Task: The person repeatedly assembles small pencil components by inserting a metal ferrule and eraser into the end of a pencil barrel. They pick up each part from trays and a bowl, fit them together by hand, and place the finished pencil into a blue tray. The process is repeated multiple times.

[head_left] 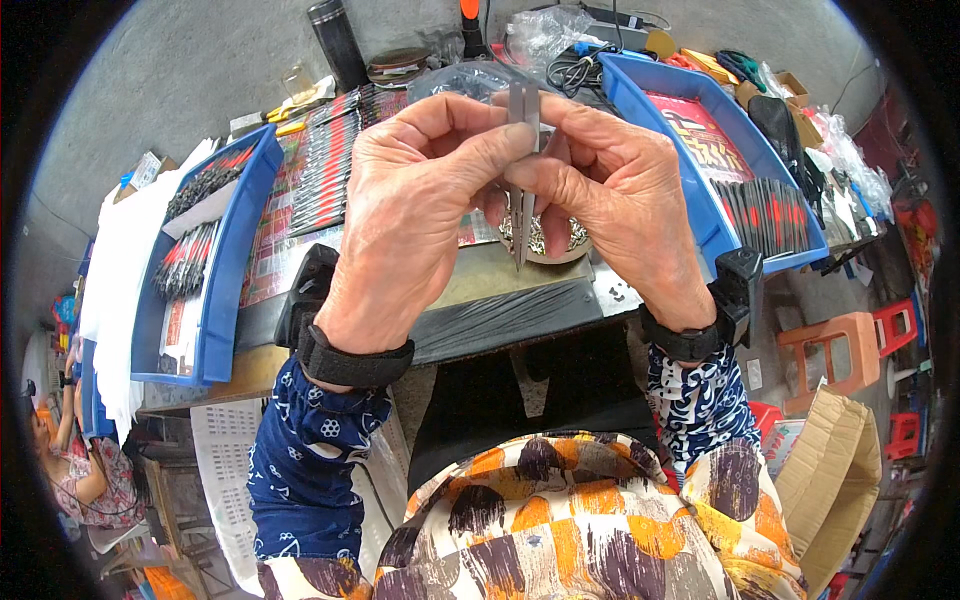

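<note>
A grey wall [210, 65] rises behind a cluttered desk [465, 283] with a blue tray [245, 235] at either side. Above the desk, left hand [410, 190] and right hand [625, 185] each have a closed grip, pinching one slim metal tool [516, 105], tip downward.

The hands [405, 205] are up over the table [470, 285], with a metal piece [521, 105] between them. Under them is a bowl [565, 261] with little bits [551, 240] in it. The left bin [243, 225] has sticks [190, 262] in it. Next to it, a long row of thin things [328, 165] lies on the table, with a tube [338, 47] behind. The right bin [713, 222] has a sheet [695, 125] at the back and flat things [765, 215] in front. Past the table, on the right, are a stool [830, 328] and a box [835, 465].
</note>
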Motion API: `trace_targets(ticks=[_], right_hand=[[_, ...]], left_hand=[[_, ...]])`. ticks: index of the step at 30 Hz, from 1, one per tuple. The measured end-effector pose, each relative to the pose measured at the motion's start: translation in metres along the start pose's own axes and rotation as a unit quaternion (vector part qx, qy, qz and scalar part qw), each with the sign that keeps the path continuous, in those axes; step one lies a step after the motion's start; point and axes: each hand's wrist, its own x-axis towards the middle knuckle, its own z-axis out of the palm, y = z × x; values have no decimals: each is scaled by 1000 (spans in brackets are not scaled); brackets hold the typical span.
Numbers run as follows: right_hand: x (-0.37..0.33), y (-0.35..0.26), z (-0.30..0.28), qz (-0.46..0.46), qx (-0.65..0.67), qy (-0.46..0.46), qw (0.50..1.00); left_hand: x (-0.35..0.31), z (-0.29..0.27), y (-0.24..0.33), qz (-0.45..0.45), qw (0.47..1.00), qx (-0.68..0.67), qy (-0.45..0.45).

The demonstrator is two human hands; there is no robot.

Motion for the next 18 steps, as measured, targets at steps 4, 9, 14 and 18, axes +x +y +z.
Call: trace_targets(ticks=[4, 9, 14, 18], right_hand=[[-3, 4, 1, 15, 10, 4, 1000], [-10, 13, 4, 33, 13, -10, 999], [-27, 13, -2, 85, 20, -40, 995], [-40, 14, -8, 124, 70, -89, 986]], left_hand=[[-3, -1, -3, -15, 1000, 5, 11], [-14, -1, -10, -11, 999, 7, 34], [-41, -12, -13, -138, 990, 24, 10], [-61, -19, -21, -238, 965, -81, -71]])
